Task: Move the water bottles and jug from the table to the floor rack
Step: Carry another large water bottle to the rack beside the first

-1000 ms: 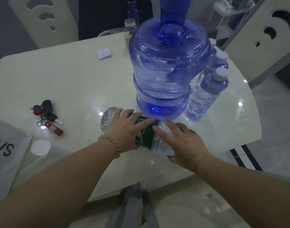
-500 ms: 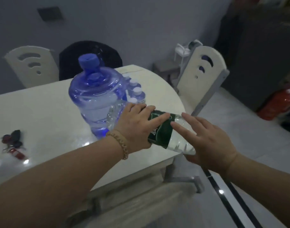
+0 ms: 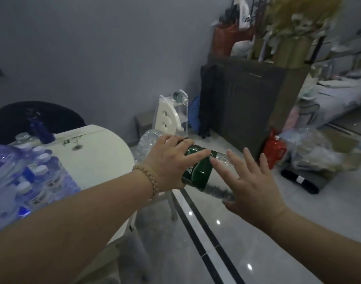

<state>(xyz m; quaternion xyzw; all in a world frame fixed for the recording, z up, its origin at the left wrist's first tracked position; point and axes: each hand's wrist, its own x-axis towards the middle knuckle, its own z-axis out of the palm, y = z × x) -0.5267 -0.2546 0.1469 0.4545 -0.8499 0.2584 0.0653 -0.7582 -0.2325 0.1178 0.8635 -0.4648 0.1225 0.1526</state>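
Note:
A clear water bottle with a green label (image 3: pixel 198 171) lies sideways in the air past the table's right edge, over the floor. My left hand (image 3: pixel 171 160) grips it from above near the label. My right hand (image 3: pixel 251 181) supports its lower end with fingers spread. The big blue jug (image 3: pixel 3 173) and several small bottles with white caps (image 3: pixel 46 177) stand on the white table (image 3: pixel 97 160) at the left. A white floor rack (image 3: pixel 180 107) with a bottle on top stands by the far wall.
A white chair (image 3: pixel 167 119) stands between the table and the rack. A dark cabinet (image 3: pixel 247 103) is beyond it, with a red container (image 3: pixel 276 148) and plastic bags (image 3: pixel 310 148) on the floor at its right. Glossy tiled floor stretches ahead.
Both hands lifted the green-label bottle off the table and carried it right, beyond the table edge. The view swung right toward the cabinet and rack.

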